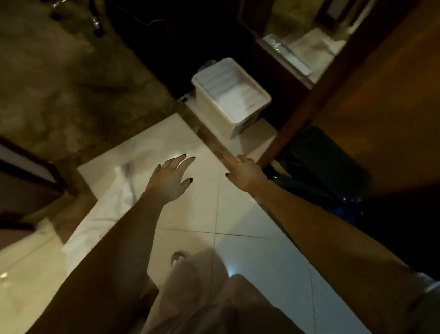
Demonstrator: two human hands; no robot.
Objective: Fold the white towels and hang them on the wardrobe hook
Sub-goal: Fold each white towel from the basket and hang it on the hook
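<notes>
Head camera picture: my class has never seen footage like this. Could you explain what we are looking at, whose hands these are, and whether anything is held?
There is no machine here. A person wears one wide-angle camera on the head, looking forward and down, so you see their own two bare arms reaching away. The left hand and the right hand both have straight, spread fingers, and neither holds anything. Below them is a glossy pale tiled floor. A crumpled white towel lies on it, partly hidden by the left forearm. Ahead stands a white rectangular plastic tub, and a brown wooden panel rises at the right. The right hand is close to its edge, though whether it touches is unclear.
</notes>
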